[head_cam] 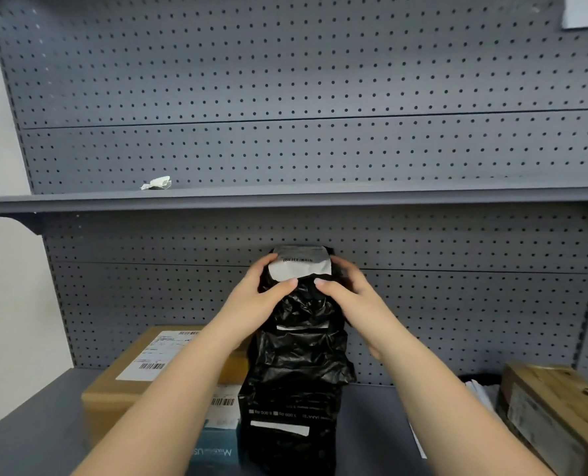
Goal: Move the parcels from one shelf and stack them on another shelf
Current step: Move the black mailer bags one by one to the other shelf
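Note:
A stack of black plastic-wrapped parcels point(299, 365) stands on the lower grey shelf point(38, 427), against the pegboard. The top black parcel point(303, 304) carries a white barcode label point(299, 264). My left hand point(261, 290) grips that top parcel from its left side, thumb on the front. My right hand point(347, 290) grips it from the right side, thumb beside the left thumb. A brown cardboard box point(141, 376) with a white shipping label lies left of the stack. A blue-and-white box point(217, 438) sits in front of it.
The upper grey shelf point(285, 199) holds only a crumpled white paper scrap point(157, 183). A wood-patterned box point(557, 407) stands at the lower right, with white papers point(478, 393) beside it. A white wall point(1, 166) borders the shelving on the left.

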Available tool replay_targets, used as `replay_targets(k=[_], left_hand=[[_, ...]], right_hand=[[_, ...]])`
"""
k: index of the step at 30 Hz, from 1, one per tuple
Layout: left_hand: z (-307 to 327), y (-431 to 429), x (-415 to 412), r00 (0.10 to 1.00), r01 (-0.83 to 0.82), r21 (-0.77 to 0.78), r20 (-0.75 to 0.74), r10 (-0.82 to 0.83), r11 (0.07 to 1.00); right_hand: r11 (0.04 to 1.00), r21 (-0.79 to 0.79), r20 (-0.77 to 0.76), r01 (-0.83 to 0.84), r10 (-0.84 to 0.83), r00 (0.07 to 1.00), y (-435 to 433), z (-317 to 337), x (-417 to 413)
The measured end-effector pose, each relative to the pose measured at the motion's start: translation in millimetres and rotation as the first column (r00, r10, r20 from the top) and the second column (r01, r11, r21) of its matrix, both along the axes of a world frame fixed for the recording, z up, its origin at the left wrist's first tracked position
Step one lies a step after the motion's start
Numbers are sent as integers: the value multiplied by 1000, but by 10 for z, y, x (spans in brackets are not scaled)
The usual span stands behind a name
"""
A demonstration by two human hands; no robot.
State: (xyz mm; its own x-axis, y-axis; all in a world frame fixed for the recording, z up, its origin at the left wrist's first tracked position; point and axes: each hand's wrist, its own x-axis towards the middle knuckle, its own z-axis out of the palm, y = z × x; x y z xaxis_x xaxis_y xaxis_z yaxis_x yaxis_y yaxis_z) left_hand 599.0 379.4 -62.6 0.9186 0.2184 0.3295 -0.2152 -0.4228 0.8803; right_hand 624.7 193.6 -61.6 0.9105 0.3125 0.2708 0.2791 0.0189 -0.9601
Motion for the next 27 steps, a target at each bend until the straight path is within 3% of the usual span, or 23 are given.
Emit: replay_targets(k=[8,17,27], left_hand=[[-41,-3,59,1000,27,-25,-2,-27,999],[158,-218,-32,989,3,72,149,-14,997],[290,-1260,-176,954,118,132,261,-149,984]], right_hand=[[998,-58,49,25,-23,999,117,-31,49],[998,-8,130,67,-66,989,26,90,-42],[975,70,200,210,-220,955,-1026,134,-341]])
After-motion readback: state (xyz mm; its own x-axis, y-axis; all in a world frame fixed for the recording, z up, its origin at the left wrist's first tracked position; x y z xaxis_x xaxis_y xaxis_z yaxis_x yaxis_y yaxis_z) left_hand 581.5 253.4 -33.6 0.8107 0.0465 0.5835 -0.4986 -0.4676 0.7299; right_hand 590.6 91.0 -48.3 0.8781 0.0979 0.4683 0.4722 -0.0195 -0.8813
